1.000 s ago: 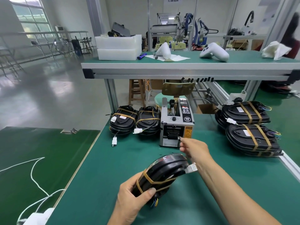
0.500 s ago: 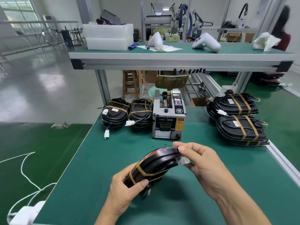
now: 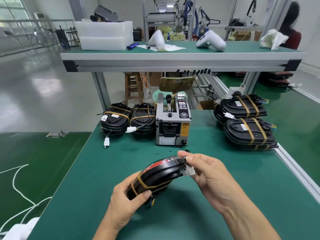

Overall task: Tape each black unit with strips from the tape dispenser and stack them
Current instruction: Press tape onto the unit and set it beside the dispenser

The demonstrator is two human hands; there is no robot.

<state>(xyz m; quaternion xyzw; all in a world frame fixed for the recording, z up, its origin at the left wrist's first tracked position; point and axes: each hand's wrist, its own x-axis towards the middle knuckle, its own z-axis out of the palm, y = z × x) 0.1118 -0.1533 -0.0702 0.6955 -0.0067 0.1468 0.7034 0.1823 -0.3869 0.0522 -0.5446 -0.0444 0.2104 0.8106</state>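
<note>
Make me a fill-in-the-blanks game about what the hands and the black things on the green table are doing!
1. The black unit is held by ____ hands.
2. The tape dispenser stands on the ____ table.
3. The left hand grips the unit's end that has ____-coloured tape around it.
4. The right hand pinches the unit's ____ end.

Missing words: two; green; tan; far

The near end of the unit (image 3: 161,175) is hidden in the left hand (image 3: 128,201); its far tip sits behind the right hand's (image 3: 209,177) fingers, and whether they pinch tape there cannot be told. Labels on the dispenser (image 3: 173,125) are too small to read. Right of the dispenser, the lower units of the stacks (image 3: 245,122) are covered. Far behind the dispenser a person (image 3: 290,26) is blurred. Both forearms are cut by the bottom edge.
</note>
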